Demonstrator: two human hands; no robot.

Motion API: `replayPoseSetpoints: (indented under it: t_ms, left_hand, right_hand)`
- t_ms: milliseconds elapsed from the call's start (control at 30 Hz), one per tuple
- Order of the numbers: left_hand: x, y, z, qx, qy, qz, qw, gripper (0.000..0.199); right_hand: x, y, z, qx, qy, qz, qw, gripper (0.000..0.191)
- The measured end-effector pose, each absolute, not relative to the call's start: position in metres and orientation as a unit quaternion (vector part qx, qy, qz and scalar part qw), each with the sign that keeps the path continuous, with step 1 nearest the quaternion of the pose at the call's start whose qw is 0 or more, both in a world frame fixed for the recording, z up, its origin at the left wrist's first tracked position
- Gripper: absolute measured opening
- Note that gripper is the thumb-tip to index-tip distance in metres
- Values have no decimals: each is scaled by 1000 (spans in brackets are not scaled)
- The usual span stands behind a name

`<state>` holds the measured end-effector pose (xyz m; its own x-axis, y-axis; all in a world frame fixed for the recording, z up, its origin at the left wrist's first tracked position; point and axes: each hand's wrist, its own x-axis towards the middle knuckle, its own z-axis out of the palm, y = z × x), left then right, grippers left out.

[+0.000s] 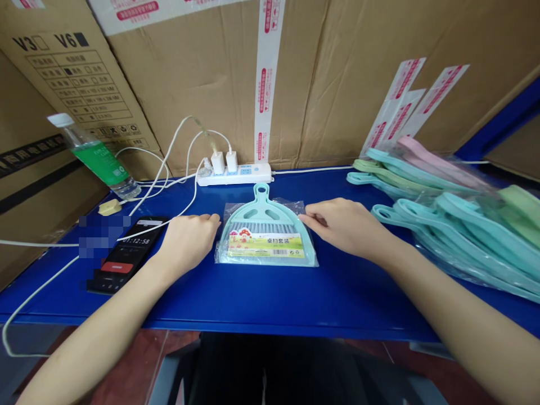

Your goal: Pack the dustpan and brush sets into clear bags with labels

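Note:
A mint-green dustpan and brush set [264,215] lies flat in a clear plastic bag, its handle pointing away from me. A colourful printed label [265,246] crosses it below the grey bristles. At the bag's left edge is my left hand [188,239], closed, knuckles up; its fingertips are mostly hidden. My right hand [341,226] pinches the bag's upper right edge between thumb and bent forefinger.
More bagged dustpan sets [459,225] in green, blue and pink are heaped at the right. A power strip [236,174] with chargers stands behind. To the left are a phone [126,253], a tilted bottle [101,160] and white cables. Cardboard [211,84] walls the blue table [270,301].

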<state>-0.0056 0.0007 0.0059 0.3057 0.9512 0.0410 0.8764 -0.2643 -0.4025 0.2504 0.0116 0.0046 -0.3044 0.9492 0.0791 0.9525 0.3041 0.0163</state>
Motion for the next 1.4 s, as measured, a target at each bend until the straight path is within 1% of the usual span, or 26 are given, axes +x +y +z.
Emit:
replayPoseSetpoints:
  t_ms: [233,400,767,1033,1167,1400]
  left_hand:
    - [-6,-1,8,-774,-588,180,151,36]
    - [-7,-2,7,-774,-583,192,155,34]
    - [-6,-2,7,-776,-582,197,141,32]
    - [-4,-3,10,-776,-582,207,130,31]
    - [-5,-3,9,-786,-572,185,146,36]
    - [-5,-3,8,-785,-578,143,168,30]
  right_hand:
    - [249,11,6,-627,-776,-28,-61,36]
    - [250,12,3,-629,-772,-32,-88,36]
    - [253,13,2,-632,-768,-29,-98,38]
    - [255,13,3,-634,-764,-25,-114,35]
    - [254,12,3,-628,-769,-17,-116,33]
    - [252,12,5,-628,-771,-24,-107,32]
